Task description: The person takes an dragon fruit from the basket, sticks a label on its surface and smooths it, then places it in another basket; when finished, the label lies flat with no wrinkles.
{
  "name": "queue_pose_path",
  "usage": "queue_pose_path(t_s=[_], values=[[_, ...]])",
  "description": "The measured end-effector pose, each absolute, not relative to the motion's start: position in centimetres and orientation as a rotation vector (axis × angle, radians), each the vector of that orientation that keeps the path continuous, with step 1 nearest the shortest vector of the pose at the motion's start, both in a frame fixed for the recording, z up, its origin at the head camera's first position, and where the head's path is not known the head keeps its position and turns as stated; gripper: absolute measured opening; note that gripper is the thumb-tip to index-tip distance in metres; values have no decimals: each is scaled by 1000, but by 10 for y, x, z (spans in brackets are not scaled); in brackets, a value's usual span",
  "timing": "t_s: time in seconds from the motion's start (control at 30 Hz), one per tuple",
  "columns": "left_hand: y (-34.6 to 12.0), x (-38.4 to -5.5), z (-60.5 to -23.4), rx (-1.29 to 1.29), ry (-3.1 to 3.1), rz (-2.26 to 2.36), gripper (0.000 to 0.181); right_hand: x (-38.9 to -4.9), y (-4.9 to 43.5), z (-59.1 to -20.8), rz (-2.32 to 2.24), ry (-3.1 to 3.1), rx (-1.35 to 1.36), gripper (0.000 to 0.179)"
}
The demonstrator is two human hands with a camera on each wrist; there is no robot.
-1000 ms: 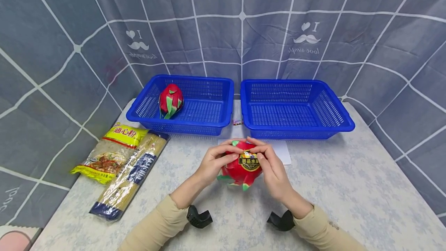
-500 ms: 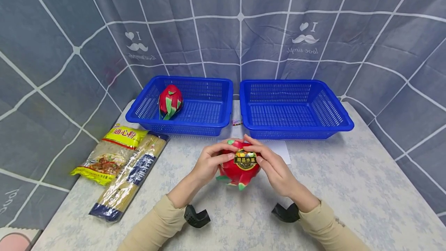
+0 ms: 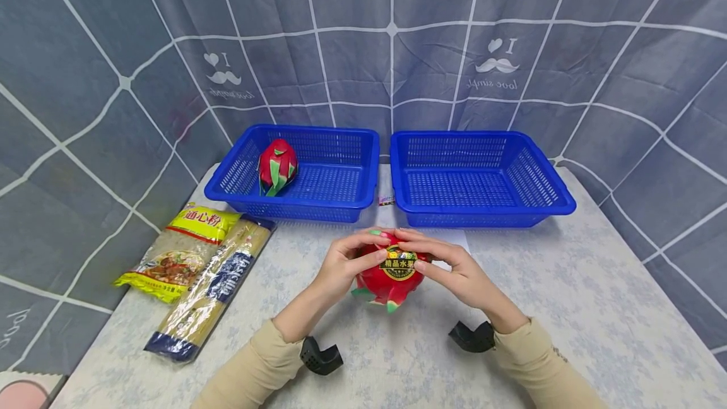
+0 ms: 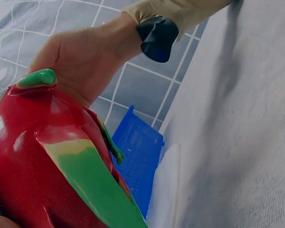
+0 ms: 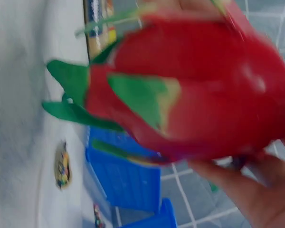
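In the head view, the dragon fruit (image 3: 376, 281) is held over the table (image 3: 307, 248) between the curled fingers of left hand (image 3: 339, 265) and right hand (image 3: 470, 280), the latter now swung outward, probably for a surer hold beside the label (image 3: 399, 266). Left wrist: a green scale (image 4: 92, 180) is shown. Right wrist: fingertip contact is too blurred to judge.

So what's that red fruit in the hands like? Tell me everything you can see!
The dragon fruit is rounded, shiny and red, with green-tipped flaps; it looks smooth, maybe plastic. A black-and-gold sticker with Chinese characters faces the person. The left hand and right hand hold it between them, seemingly just above the table, leafy end pointing down.
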State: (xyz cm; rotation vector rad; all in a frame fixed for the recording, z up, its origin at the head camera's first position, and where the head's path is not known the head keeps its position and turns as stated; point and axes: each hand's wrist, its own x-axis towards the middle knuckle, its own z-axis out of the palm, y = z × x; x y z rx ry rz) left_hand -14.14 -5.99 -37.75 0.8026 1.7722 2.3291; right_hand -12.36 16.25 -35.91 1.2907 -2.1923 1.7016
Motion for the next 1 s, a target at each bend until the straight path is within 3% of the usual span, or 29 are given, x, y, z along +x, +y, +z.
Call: queue_pose_path(t_s=[0.17, 0.37, 0.53, 1.0], values=[[-58, -140, -375, 710, 1781, 2342, 28, -126, 167, -358, 1780, -2234, 1348, 43], [-56, -139, -374, 691, 1848, 2349, 27, -122, 161, -356, 1541, -2466, 1133, 42], [-54, -137, -374, 736, 1867, 2310, 26, -117, 167, -349, 1485, -2629, 1009, 56], [-54, -134, -371, 946, 2032, 2100, 33, -130, 186, -356, 1951, -2417, 1089, 49]])
